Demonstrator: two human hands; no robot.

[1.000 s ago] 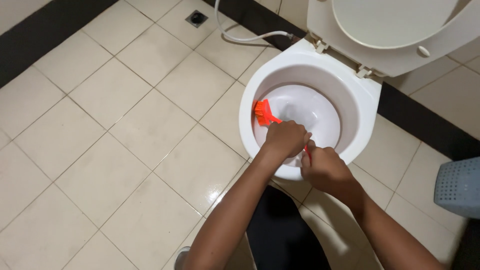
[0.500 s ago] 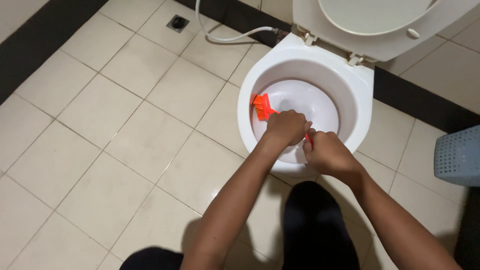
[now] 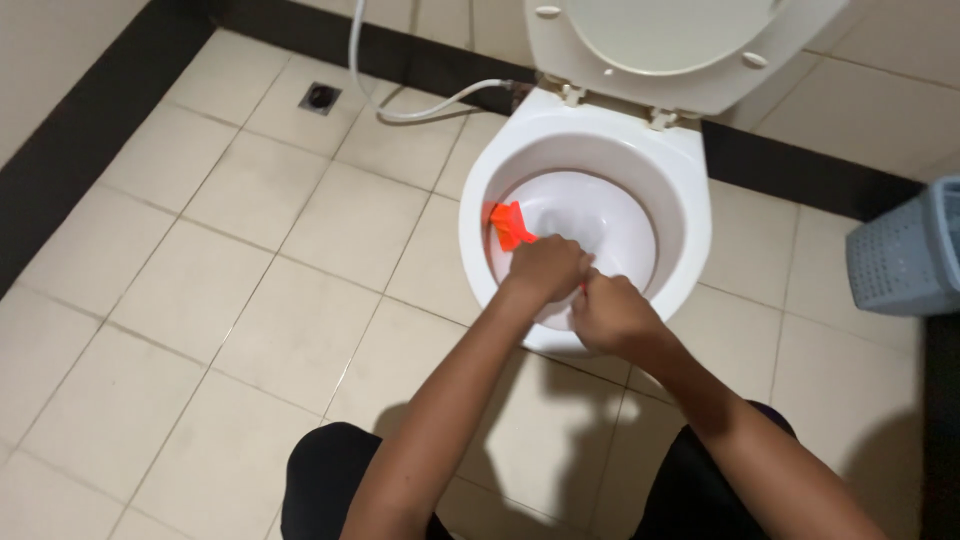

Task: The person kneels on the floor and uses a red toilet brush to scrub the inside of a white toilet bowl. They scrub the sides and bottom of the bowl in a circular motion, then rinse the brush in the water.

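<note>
Here, both hands, left (image 3: 545,268) and right (image 3: 610,312), fisted around an orange brush (image 3: 508,224), arms reaching into the toilet bowl (image 3: 690,200).

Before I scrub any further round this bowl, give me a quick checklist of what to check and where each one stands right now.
1. Both hands on the brush: left hand and right hand are closed round the handle of the orange brush. Ok.
2. Brush head against the bowl: it lies against the inner left wall of the toilet bowl. Ok.
3. Seat and lid out of the way: both raised. Ok.
4. Hose clear of the feet: it lies on the floor behind the bowl, away from the knees. Ok.
5. Floor dry underfoot: cannot tell.
6. Hands protected: both bare, no gloves. Not ok.
</note>
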